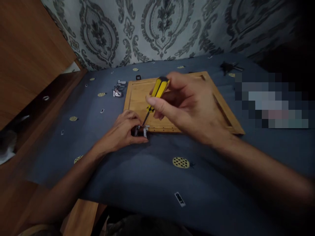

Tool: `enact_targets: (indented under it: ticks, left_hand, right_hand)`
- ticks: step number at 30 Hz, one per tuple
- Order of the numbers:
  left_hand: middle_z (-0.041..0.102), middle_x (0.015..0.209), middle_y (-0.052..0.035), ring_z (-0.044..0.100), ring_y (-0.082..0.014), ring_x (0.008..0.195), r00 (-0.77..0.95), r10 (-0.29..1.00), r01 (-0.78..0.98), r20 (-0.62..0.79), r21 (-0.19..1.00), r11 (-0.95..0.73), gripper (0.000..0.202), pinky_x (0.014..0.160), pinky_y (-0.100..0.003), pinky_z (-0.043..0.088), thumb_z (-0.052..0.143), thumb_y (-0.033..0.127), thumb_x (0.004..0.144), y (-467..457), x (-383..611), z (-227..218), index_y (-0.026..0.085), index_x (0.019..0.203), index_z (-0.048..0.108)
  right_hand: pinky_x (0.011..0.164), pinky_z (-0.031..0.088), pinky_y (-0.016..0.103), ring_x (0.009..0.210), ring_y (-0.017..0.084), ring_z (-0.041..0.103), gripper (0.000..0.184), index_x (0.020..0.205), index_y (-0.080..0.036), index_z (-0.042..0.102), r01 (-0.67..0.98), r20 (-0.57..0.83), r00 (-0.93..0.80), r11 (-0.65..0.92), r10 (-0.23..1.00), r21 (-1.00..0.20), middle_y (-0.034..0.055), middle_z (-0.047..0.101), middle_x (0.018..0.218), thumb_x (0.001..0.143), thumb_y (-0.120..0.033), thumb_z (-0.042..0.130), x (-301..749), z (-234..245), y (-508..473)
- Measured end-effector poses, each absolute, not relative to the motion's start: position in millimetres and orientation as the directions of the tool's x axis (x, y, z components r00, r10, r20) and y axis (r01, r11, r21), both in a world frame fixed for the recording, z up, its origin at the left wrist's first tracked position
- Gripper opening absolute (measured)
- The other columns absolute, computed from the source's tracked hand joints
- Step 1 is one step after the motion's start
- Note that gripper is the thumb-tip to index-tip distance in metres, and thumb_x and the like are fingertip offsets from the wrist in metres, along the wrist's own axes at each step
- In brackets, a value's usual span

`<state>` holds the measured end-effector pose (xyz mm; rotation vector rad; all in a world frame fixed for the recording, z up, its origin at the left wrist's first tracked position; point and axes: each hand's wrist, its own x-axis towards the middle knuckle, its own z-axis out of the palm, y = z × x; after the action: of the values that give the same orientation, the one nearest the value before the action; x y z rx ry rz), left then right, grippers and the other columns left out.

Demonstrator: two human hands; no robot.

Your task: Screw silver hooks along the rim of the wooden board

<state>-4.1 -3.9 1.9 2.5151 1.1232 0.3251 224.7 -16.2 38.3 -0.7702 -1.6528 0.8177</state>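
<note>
A yellow-and-black screwdriver (pixel 161 88) is gripped in my right hand (pixel 192 108), thumb and fingers closed round its handle. Its shaft slants down to the left, and the tip meets or nearly meets a silver metal hinge (pixel 145 131). That hinge sits at the near left corner of a wooden cabinet door (pixel 139 95) lying flat. My left hand (pixel 123 129) holds the hinge against the door's edge, thumb below and fingers above. Any screw under the tip is too small to make out. Small dark holes run along the door's near edge.
Silver hinge pieces (pixel 118 91) lie left of the door, with a small black square part (pixel 138 77) behind it. A dark tool (pixel 231 68) rests at the back right. Blue pineapple-print cloth (pixel 137 183) covers the surface; wooden furniture (pixel 31 49) stands left. A pixelated patch hides the right side.
</note>
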Motion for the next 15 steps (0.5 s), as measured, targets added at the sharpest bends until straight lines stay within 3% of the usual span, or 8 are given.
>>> enact_targets:
  ticks: [5, 12, 15]
  left_hand:
    - [0.072, 0.117, -0.0071, 0.060, -0.0310, 0.120, 0.655, 0.753, 0.665, 0.071, 0.419, -0.618, 0.039, 0.110, -0.047, 0.050, 0.095, 0.051, 0.088, -4.3, -3.7, 2.1, 0.023, 0.112, 0.082]
    - [0.072, 0.117, -0.0069, 0.061, -0.0317, 0.124, 0.663, 0.747, 0.669, 0.038, 0.416, -0.616, 0.038, 0.112, -0.046, 0.048, 0.091, 0.055, 0.091, -3.9, -3.3, 4.8, 0.022, 0.106, 0.079]
    - [0.072, 0.118, -0.0065, 0.061, -0.0317, 0.125, 0.662, 0.749, 0.672, 0.033, 0.416, -0.613, 0.037, 0.113, -0.047, 0.047, 0.092, 0.054, 0.090, -3.7, -3.4, 4.3, 0.023, 0.107, 0.080]
  right_hand:
    - [0.059, 0.053, 0.034, 0.064, 0.015, 0.062, 0.055, 0.077, -0.027, 0.051, 0.154, 0.558, -0.141, 0.575, 0.818, -0.804, -0.0028, 0.061, 0.075, 0.090, -0.067, 0.087, 230.2, 48.3, -19.0]
    - [0.058, 0.052, 0.031, 0.068, 0.016, 0.061, 0.037, 0.084, -0.026, 0.059, 0.163, 0.501, -0.247, 0.545, 0.829, -0.822, -0.0017, 0.063, 0.077, 0.095, -0.048, 0.087, 227.4, 33.7, -13.4]
    - [0.057, 0.052, 0.031, 0.069, 0.016, 0.061, 0.037, 0.085, -0.026, 0.059, 0.171, 0.504, -0.255, 0.551, 0.825, -0.817, -0.0015, 0.062, 0.077, 0.096, -0.048, 0.086, 226.9, 30.3, -12.0]
